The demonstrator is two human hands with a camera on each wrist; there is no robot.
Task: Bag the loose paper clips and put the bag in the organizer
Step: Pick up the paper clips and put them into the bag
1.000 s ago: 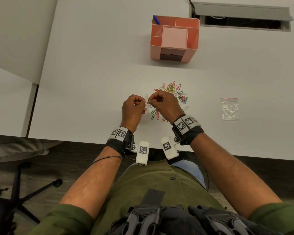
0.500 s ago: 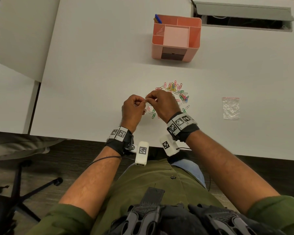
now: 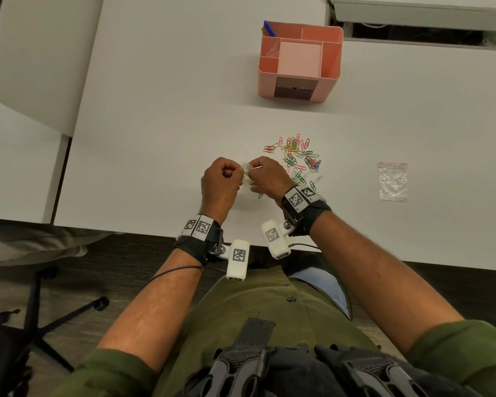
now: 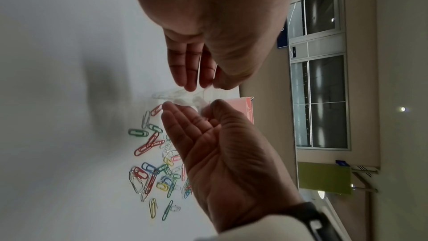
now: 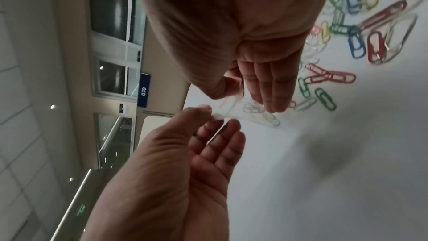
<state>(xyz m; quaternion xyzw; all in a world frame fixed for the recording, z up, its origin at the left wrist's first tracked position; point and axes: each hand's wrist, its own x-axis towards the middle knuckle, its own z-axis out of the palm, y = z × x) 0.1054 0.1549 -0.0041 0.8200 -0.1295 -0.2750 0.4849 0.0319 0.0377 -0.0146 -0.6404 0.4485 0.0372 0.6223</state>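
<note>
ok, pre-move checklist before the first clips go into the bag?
1. Both hands on bag: ok. Left hand and right hand pinch the small clear bag at its top edge.
2. Bag mouth open: cannot tell; plastic is blurred.
3. Bag contents: a few pale clips seem to be inside already.
4. Loose paper clips within reach: ok, piled beside the right hand.
5. Organizer upright, compartments open at the top: ok.
6. Second bag: lies apart to the right, untouched.
</note>
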